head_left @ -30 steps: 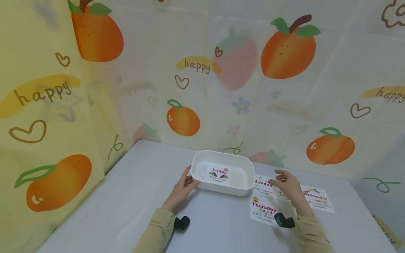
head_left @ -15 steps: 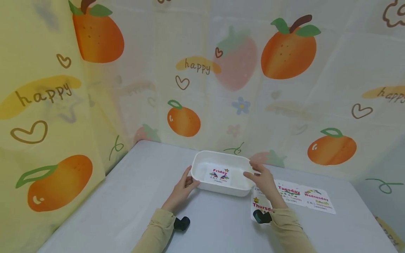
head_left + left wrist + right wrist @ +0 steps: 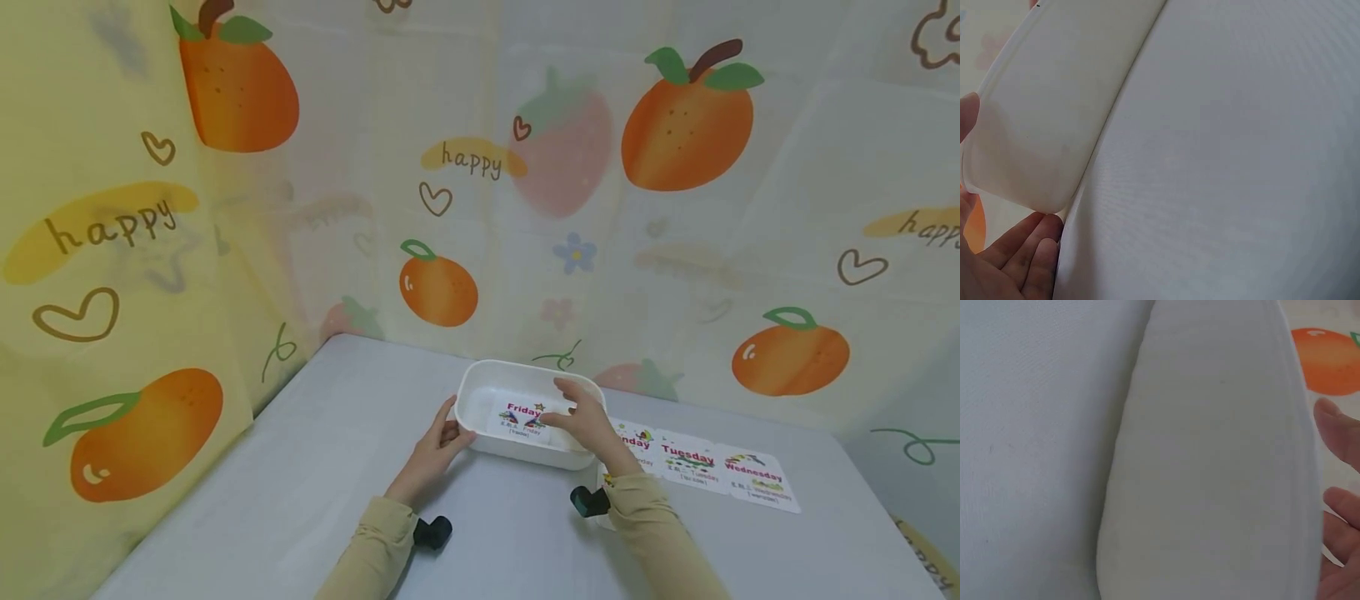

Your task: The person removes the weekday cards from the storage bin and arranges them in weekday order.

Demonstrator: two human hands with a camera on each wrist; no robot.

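A white plastic box (image 3: pixel 510 450) stands on the table with a Friday card (image 3: pixel 519 417) lying inside. My left hand (image 3: pixel 431 454) holds the box by its left end; in the left wrist view the thumb (image 3: pixel 967 114) is at the rim and curled fingers (image 3: pixel 1029 253) are at the lower corner. Over the right part of the box hovers my right hand (image 3: pixel 588 423), thumb and fingers spread apart with nothing between them. The box's outer wall (image 3: pixel 1210 456) fills the middle of the right wrist view, the right fingers (image 3: pixel 1341 534) showing past its rim.
Right of the box lie a partly covered Monday card (image 3: pixel 637 447), a Tuesday card (image 3: pixel 688 462) and a Wednesday card (image 3: pixel 757 477) in a row. My right forearm hides most of the Thursday card. A fruit-printed curtain (image 3: pixel 480 192) rises behind the table (image 3: pixel 300 500).
My right hand has moved left from above the Monday card, past the box's right rim, to over the inside of the box. The left hand keeps its hold.
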